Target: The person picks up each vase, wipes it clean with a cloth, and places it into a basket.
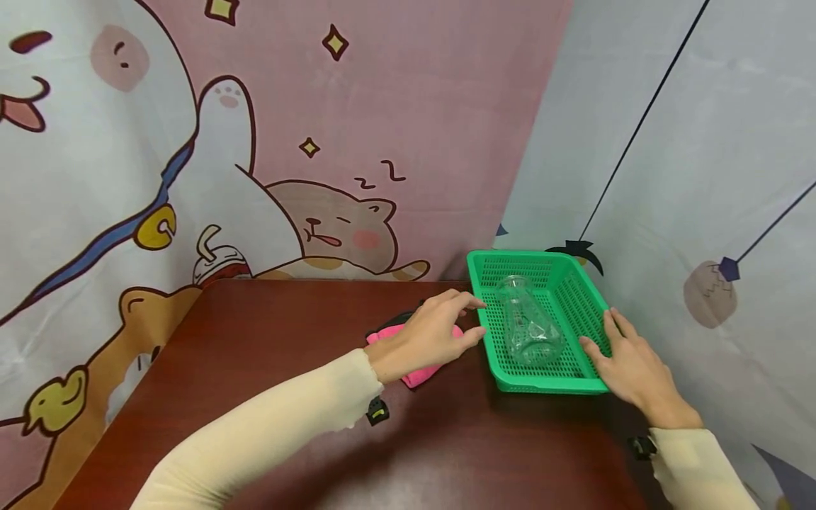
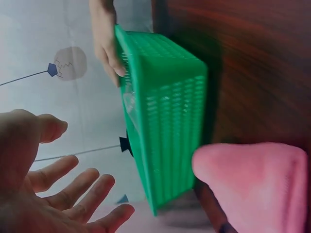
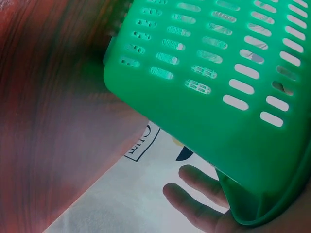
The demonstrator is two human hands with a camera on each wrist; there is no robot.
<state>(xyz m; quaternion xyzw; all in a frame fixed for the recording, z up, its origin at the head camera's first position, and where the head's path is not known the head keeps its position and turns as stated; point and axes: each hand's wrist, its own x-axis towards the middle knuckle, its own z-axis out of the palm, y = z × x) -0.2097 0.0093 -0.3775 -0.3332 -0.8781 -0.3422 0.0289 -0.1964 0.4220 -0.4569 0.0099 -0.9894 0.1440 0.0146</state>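
A green plastic basket (image 1: 548, 384) with slotted walls stands at the right of the table. Inside it a clear conical flask (image 1: 532, 329) lies on its side, its neck toward the far end. My right hand (image 1: 637, 372) grips the basket's right rim, thumb on the inner side and fingers outside, some of them showing below the rim in the right wrist view. Close to the left rim is my left hand (image 1: 433, 329), its fingers loosely bent and apart; in the left wrist view its palm (image 2: 24, 204) holds nothing.
A folded pink towel (image 1: 417, 375) lies on the dark red-brown table (image 1: 287, 340) under the left hand, left of the basket, with a black item (image 1: 395, 322) behind it. Printed cloth (image 1: 446, 142) hangs behind the table and along its right side.
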